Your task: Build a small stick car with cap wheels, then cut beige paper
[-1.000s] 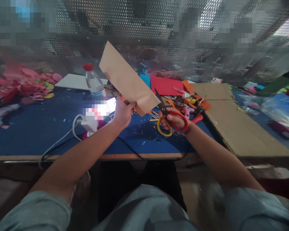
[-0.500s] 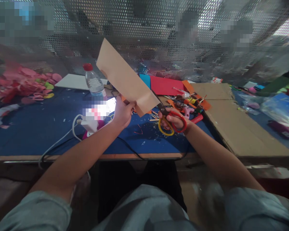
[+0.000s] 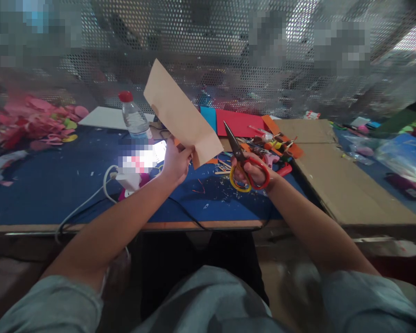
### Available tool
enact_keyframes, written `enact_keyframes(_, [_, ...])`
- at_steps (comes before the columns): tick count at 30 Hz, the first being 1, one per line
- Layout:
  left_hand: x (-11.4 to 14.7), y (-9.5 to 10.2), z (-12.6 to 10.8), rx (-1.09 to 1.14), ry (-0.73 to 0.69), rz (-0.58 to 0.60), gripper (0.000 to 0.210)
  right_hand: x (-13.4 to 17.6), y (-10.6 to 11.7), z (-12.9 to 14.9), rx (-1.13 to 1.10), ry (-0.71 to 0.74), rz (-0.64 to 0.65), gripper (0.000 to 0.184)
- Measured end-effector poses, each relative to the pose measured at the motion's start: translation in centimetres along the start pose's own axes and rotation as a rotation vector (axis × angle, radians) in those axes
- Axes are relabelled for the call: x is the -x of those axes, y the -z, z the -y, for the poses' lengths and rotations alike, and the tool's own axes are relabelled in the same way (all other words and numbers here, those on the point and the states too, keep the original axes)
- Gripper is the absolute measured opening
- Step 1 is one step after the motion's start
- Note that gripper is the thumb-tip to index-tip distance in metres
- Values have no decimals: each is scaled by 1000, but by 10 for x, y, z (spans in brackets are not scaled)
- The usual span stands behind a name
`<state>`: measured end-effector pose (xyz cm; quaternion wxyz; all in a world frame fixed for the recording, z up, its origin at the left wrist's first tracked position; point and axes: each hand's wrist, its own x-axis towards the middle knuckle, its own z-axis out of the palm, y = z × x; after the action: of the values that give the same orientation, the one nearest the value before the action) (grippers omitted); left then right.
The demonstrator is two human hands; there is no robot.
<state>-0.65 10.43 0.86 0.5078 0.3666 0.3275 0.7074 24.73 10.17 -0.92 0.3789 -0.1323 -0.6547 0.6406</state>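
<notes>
A tan sheet of paper [image 3: 180, 111] is tilted up above the table, its lower edge pinched by my left hand [image 3: 176, 162]. A narrow flap bends down beside the fingertips. My right hand [image 3: 251, 172] grips a pair of scissors [image 3: 237, 150] with dark blades and red and yellow handle loops. The blades look closed and point up and to the left, apart from the paper. A glowing phone screen [image 3: 159, 151] lies just left of my left hand.
Behind the phone stands a water bottle [image 3: 134, 115] with a red cap. Red card [image 3: 239, 122] and mixed craft scraps lie beyond my right hand. Flattened cardboard [image 3: 353, 180] covers the right side. Pink cutouts [image 3: 34, 120] are heaped at the left. A white cable [image 3: 79, 203] hangs over the edge.
The scissors have come away from the paper's right edge, and their blades now show fully. The paper has shifted and turned slightly in my left hand.
</notes>
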Motion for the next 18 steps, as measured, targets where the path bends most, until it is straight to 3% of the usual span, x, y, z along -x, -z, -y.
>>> enact_keyframes(9, [-4,3,2,-48,3,-23,73,2,3,-5,-28,-26,-3,53])
enact_keyframes(15, [1,-2,-3,54,112,-11,57,5,3,1,-116,-104,202,51])
enact_keyframes(18, [7,-5,-9,147,253,-12,58,7,1,2,-50,-113,239,48])
